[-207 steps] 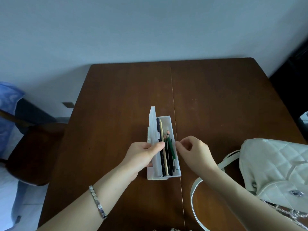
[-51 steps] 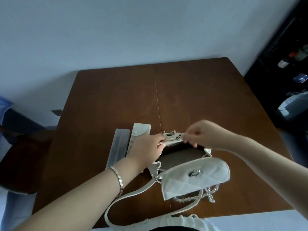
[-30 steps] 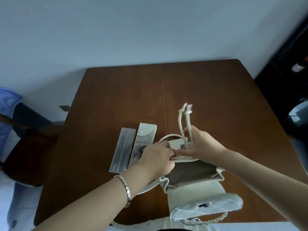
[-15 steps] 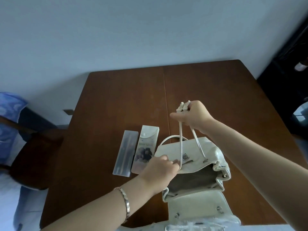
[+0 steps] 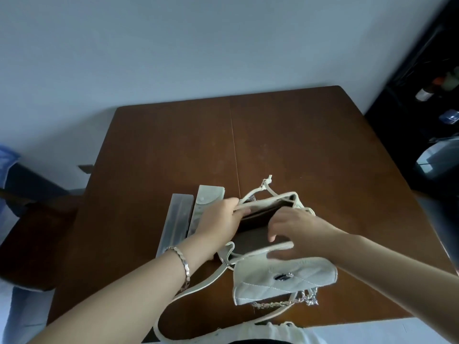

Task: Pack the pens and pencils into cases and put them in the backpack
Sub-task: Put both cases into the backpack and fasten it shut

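A white quilted backpack [image 5: 283,276] stands on the brown table [image 5: 285,150] with its mouth spread wide and its flap hanging toward me. My left hand [image 5: 218,219] grips the left rim of the opening. My right hand [image 5: 293,227] rests on the near rim with its fingers spread over the dark inside. Two closed cases lie side by side left of the bag: a clear plastic case [image 5: 176,219] and a pale green snap case [image 5: 207,197], partly hidden by my left hand.
A white strap [image 5: 198,289] trails from the bag to the table's near edge, and a silver chain [image 5: 285,302] hangs under the flap. A dark chair [image 5: 37,232] stands at the left. Dark shelving [image 5: 432,108] with bottles lines the right.
My right hand let go of the raised drawstring and came down to the bag's near rim. The bag's mouth is now pulled wider. The flap has dropped toward me.
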Available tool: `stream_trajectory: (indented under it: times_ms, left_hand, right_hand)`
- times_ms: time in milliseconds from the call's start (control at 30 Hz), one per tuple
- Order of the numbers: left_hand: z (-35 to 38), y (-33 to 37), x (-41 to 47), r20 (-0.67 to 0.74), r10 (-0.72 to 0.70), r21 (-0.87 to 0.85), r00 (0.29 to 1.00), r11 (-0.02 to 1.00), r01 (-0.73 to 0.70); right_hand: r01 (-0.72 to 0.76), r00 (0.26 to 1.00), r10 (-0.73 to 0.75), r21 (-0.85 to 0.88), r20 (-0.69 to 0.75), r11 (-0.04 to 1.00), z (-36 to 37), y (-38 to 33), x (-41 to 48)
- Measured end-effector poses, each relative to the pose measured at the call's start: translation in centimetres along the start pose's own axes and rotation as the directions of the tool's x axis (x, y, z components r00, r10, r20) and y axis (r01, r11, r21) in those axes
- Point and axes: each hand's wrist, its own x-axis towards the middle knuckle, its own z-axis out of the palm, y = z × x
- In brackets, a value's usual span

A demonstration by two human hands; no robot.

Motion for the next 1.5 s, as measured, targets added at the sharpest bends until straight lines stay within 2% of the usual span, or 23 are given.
stream_trajectory:
  times_ms: [67, 100, 233, 367, 533, 600, 667, 733, 767, 867, 900, 933, 1000, 1033, 1067, 1100, 1167, 1200, 1233, 1300, 1433, 1500]
  left_hand:
    - [0.1, 0.6, 0.7, -0.034, -0.030, 0.040, 0.999, 0.999, 0.031]
    - [0.1, 0.7, 1.0, -0.051, -0.047, 0.065, 0.998, 0.997, 0.050]
    - [-0.8, 1.2, 2.3, -0.152, -0.077, 0.107, 0.985, 0.990, 0.093]
    - [-2.7, 2.2, 3.6, -0.251, -0.004, 0.174, 0.968, 0.983, 0.050]
    - [-4.1, 3.0, 4.5, -0.245, 0.068, 0.168, 0.967, 0.985, -0.027]
    - [-5.0, 3.5, 4.2, -0.270, 0.097, 0.179, 0.958, 0.983, -0.049]
    - [-6.9, 3.9, 3.3, -0.342, 0.137, 0.176, 0.930, 0.981, -0.080]
    - [-9.1, 4.0, 1.9, -0.401, 0.192, 0.196, 0.896, 0.973, -0.121]
    - [-10.4, 3.9, 1.3, -0.390, 0.243, 0.231, 0.888, 0.960, -0.161]
    - [-13.4, 2.4, 0.7, -0.194, 0.337, 0.349, 0.921, 0.901, -0.256]
    - [-14.3, 1.7, 0.7, -0.136, 0.316, 0.357, 0.939, 0.899, -0.251]
    - [-15.1, 0.7, 0.8, -0.104, 0.280, 0.357, 0.954, 0.906, -0.227]
    - [-16.5, -1.5, 0.6, -0.098, 0.204, 0.316, 0.974, 0.934, -0.164]
    - [-17.1, -2.7, 0.4, -0.108, 0.174, 0.282, 0.979, 0.950, -0.138]
    - [-17.5, -3.9, 0.2, -0.118, 0.146, 0.253, 0.982, 0.961, -0.112]
    - [-17.9, -5.0, -0.2, -0.124, 0.112, 0.239, 0.986, 0.968, -0.080]
    - [-18.4, -6.9, -0.9, -0.099, 0.053, 0.239, 0.994, 0.971, -0.028]
    - [-18.3, -7.4, -1.1, -0.073, 0.041, 0.241, 0.997, 0.970, -0.022]
    - [-18.3, -8.0, -1.4, -0.054, 0.030, 0.236, 0.998, 0.972, -0.017]
    - [-18.1, -9.0, -1.8, -0.050, 0.018, 0.220, 0.999, 0.976, -0.007]
    - [-18.6, -12.1, -2.3, -0.051, 0.011, 0.199, 0.999, 0.980, -0.001]
    - [-19.1, -13.2, -2.3, -0.023, 0.002, 0.199, 1.000, 0.980, 0.003]
  right_hand:
    - [-0.049, 0.979, 0.075, -0.136, 0.192, 0.989, 1.2, -0.1, -0.1]
    - [-0.055, 0.969, 0.098, -0.189, 0.225, 0.981, 1.5, -0.2, -0.1]
    - [-0.005, 0.976, 0.079, -0.339, 0.204, 0.941, 2.0, -0.3, 0.1]
    - [0.016, 0.960, 0.078, -0.330, 0.267, 0.944, 1.5, -1.3, -0.7]
    - [0.062, 0.967, 0.013, -0.282, 0.256, 0.957, -0.5, -1.3, -2.0]
    - [0.130, 0.989, -0.146, -0.337, -0.024, 0.932, -0.6, -0.1, -2.2]
    - [0.147, 0.954, -0.215, -0.300, -0.208, 0.943, -0.8, 0.8, -2.1]
    - [0.241, 0.876, -0.337, -0.291, -0.346, 0.926, -0.7, 0.9, -1.4]
    - [0.297, 0.822, -0.402, -0.300, -0.403, 0.907, -1.2, 0.5, -0.9]
    - [0.415, 0.707, -0.470, -0.228, -0.528, 0.881, -2.3, -1.2, 1.0]
    - [0.432, 0.660, -0.417, -0.139, -0.625, 0.891, -2.4, -1.3, 1.5]
    - [0.417, 0.612, -0.305, -0.029, -0.729, 0.908, -2.4, -1.4, 2.3]
    - [0.295, 0.503, 0.023, 0.196, -0.864, 0.935, -2.1, -0.9, 3.8]
    - [0.192, 0.468, 0.195, 0.314, -0.862, 0.930, -1.5, -0.3, 4.7]
    - [0.081, 0.488, 0.339, 0.429, -0.804, 0.900, -0.9, 0.4, 5.7]
    - [-0.044, 0.587, 0.418, 0.489, -0.693, 0.871, -0.2, 0.6, 7.0]
    - [-0.270, 0.851, 0.420, 0.423, -0.316, 0.865, 2.1, 1.0, 10.0]
    - [-0.313, 0.921, 0.368, 0.320, -0.127, 0.894, 3.4, 1.1, 11.3]
    - [-0.299, 0.952, 0.305, 0.200, 0.003, 0.933, 4.6, 0.7, 12.8]
    - [-0.201, 0.975, 0.196, 0.034, 0.104, 0.979, 6.8, -0.4, 15.2]
    - [-0.055, 0.996, 0.068, -0.195, 0.060, 0.979, 8.6, -2.3, 17.5]
    - [-0.034, 0.998, 0.046, -0.256, 0.039, 0.966, 8.5, -2.7, 17.7]
